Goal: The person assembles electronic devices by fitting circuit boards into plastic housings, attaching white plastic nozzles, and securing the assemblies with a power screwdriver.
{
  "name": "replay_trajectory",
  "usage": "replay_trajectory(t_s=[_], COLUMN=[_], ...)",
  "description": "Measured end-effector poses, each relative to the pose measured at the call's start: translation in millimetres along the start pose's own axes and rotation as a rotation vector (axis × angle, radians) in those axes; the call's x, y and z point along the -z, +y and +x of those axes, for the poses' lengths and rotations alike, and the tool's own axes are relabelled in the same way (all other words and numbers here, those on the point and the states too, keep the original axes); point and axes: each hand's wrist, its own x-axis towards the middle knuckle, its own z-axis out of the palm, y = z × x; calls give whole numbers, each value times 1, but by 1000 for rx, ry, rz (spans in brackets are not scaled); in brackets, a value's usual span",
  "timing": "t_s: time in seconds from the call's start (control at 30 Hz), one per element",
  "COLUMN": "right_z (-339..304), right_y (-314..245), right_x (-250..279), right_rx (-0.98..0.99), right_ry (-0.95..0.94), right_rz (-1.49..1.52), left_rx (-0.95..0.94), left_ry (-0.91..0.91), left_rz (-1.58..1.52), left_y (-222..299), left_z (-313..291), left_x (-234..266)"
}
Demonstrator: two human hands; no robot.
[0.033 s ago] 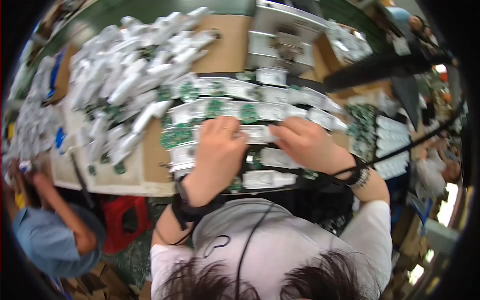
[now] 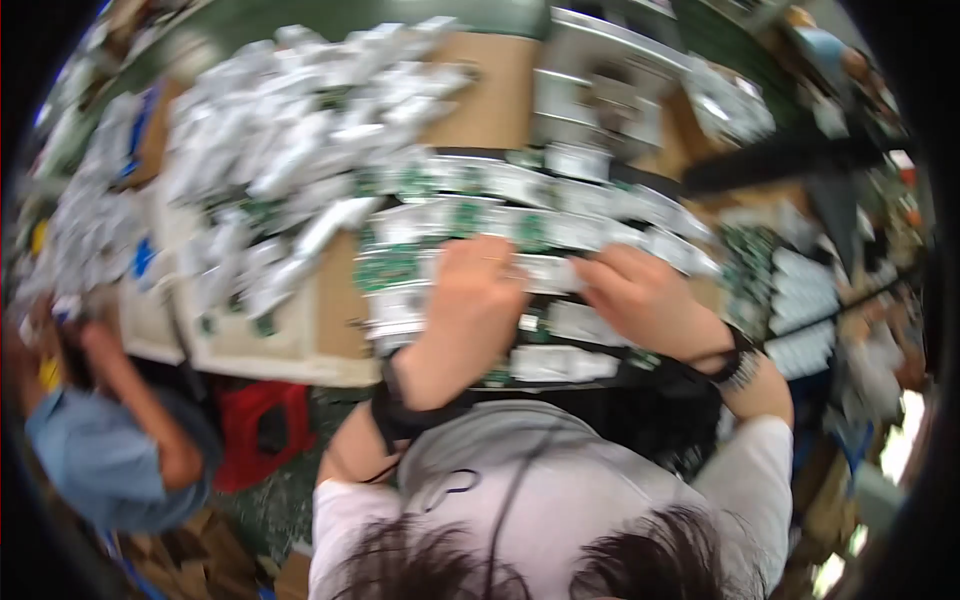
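Note:
My left hand [image 2: 470, 310] is closed, with its fingertips at the left end of a narrow white plastic housing [image 2: 550, 273]. At the right end of this housing, the thumb and fingers of my right hand [image 2: 650, 305] are pinched together. The housing lies in one of several rows of similar white housings [image 2: 583, 323] in front of me. Green circuit boards [image 2: 386, 268] sit among the rows, with several just left of my left hand. Blur and my fingers hide the fine detail at the grip.
A large heap of white housings [image 2: 280, 130] lies at the far left, next to brown cardboard [image 2: 485, 95]. At the right are a pile of green boards [image 2: 747, 260], stacked white pieces [image 2: 803, 305] and a dark arm-like bar [image 2: 780, 160]. A co-worker [image 2: 120, 440] works at the left, near a red stool [image 2: 262, 430].
The whole scene sits slightly further right in the picture and is more blurred. Both hands keep nearly the same pose at the same housing.

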Motion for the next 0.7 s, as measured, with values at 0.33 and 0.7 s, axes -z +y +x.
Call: replay_trajectory(t_s=[0.33,0.7], right_z=[-16,0], right_y=[-5,-1], right_x=[0,0], right_rx=[-107,-23], right_ry=[-22,29], right_rz=[46,-12], left_rx=[-96,-62], left_ry=[75,74], left_rz=[84,123], left_y=[24,16], left_z=[-6,-2], left_x=[-33,-37])
